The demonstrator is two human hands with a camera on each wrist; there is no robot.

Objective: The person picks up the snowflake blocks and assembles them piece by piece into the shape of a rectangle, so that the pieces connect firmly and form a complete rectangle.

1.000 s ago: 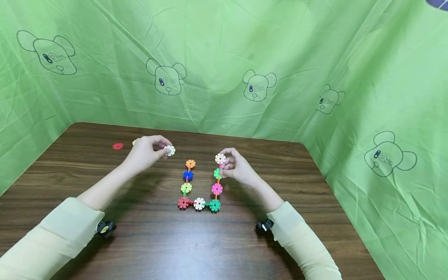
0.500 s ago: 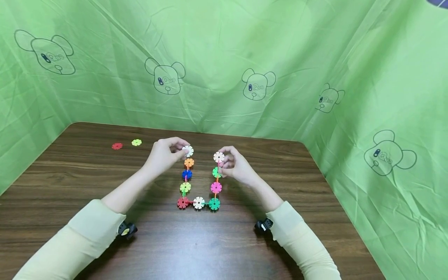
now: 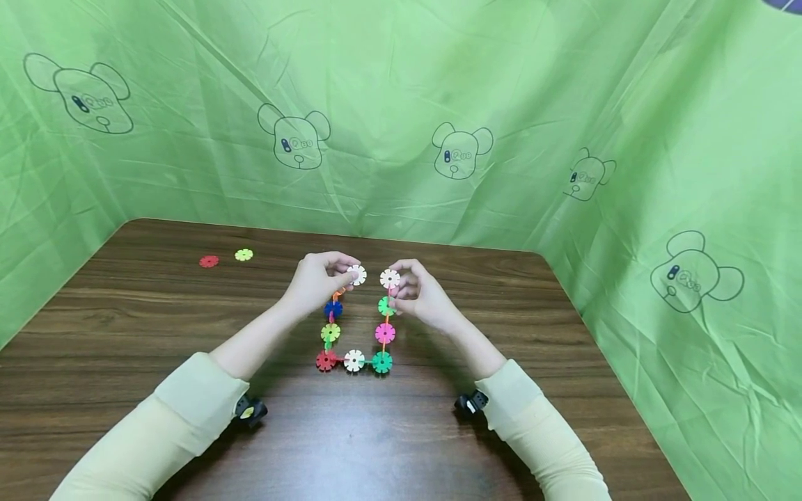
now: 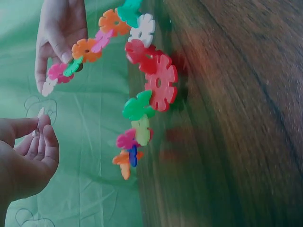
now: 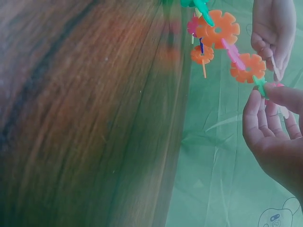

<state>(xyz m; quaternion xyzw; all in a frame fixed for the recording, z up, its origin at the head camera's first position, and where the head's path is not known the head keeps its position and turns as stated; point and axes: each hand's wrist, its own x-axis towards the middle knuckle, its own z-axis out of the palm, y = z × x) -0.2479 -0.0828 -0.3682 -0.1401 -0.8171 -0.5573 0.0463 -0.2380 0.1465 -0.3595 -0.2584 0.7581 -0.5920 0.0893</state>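
Note:
A U-shaped chain of linked plastic snowflake discs (image 3: 385,333) stands up from the table in several colours. My left hand (image 3: 316,280) pinches a loose white snowflake disc (image 3: 357,275) between thumb and fingertips, level with the chain's top and apart from its white end disc (image 3: 390,279). My right hand (image 3: 422,296) grips the chain's right arm; the right wrist view has thumb and finger on a green disc (image 5: 259,86). Partly behind the left hand is the orange disc (image 3: 339,293) topping the left arm. In the left wrist view, two red discs (image 4: 161,82) show at the chain's base.
A red disc (image 3: 209,261) and a yellow-green disc (image 3: 244,255) lie flat at the back left of the wooden table (image 3: 351,431). Green cloth (image 3: 376,195) with bear-head outlines hangs behind the table and along its sides.
My left hand has moved right with the white disc, passing over the left arm to the gap near the right arm. The yellow-green disc came into full view. My right hand stays nearly still.

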